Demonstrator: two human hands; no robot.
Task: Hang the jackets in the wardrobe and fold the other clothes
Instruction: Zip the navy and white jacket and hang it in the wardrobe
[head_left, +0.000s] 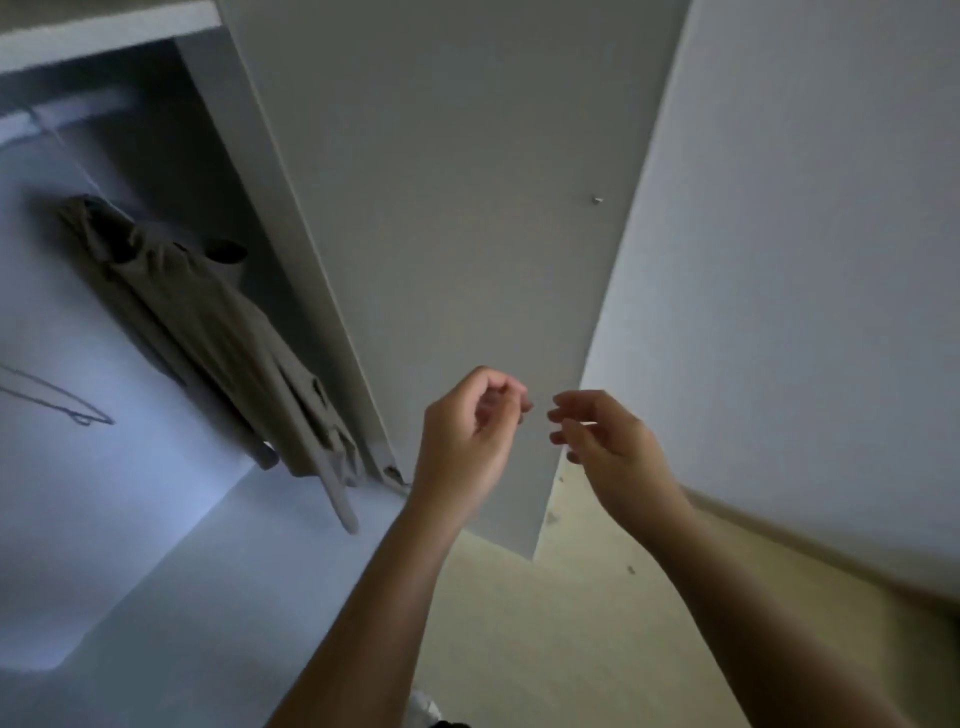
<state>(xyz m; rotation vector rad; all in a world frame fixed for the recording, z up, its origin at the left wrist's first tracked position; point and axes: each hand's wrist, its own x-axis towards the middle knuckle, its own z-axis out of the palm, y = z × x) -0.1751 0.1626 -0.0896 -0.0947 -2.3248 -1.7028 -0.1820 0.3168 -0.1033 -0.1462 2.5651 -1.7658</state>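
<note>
Left hand (467, 436) in the lower middle of the frame, curled into a loose fist around nothing. Right hand (610, 441) just beside it, not touching, fingers relaxed and a bit spread, also empty. Right behind them, the open wardrobe door (441, 208) running up the middle with a tiny metal stud (597, 199) on it, pale floor (519, 623) underneath, plain wall (805, 260) off to the right. Further back on the left side: khaki jacket (208, 332) already up inside the wardrobe (104, 31), hanging below the rail (67, 117) in the upper left, well apart from both hands. So, guessing one jacket sorted and the hands free for whatever's next. No clue about more jackets or the stuff to fold, none of that in shot, so calling it partway at best. As for the jacket itself: limp and kinda bunched, dark folds up at the collar end, hem plus what might be a belt or strap dangling down toward the door's bottom corner. Too blurry to make out the hanger under it. Also a thin wire hanger (57, 400) at the far left edge, bare.
</note>
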